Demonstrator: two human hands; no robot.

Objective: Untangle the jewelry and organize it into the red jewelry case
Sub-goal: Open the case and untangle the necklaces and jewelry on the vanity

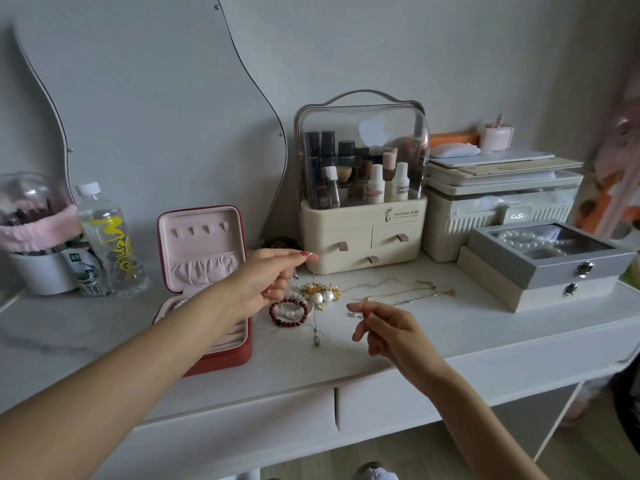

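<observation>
The red jewelry case (221,360) stands open on the white table, its pink-lined lid upright. To its right lies a tangle of jewelry (311,297): a dark red bead bracelet (277,315), white beads, gold pieces and pearls. My left hand (273,278) is raised above the pile and pinches a thin silver chain between thumb and forefinger. That silver chain (316,327) hangs down to a small pendant resting on the table. My right hand (384,327) pinches a thin chain end near the table. Gold necklaces (415,291) lie spread further right.
A cream cosmetic organizer (362,237) with a clear dome stands behind the pile. Grey and beige jewelry boxes (540,268) sit at right before a white ribbed storage box (498,216). A water bottle (110,244) and a white pot (38,271) stand left of the case.
</observation>
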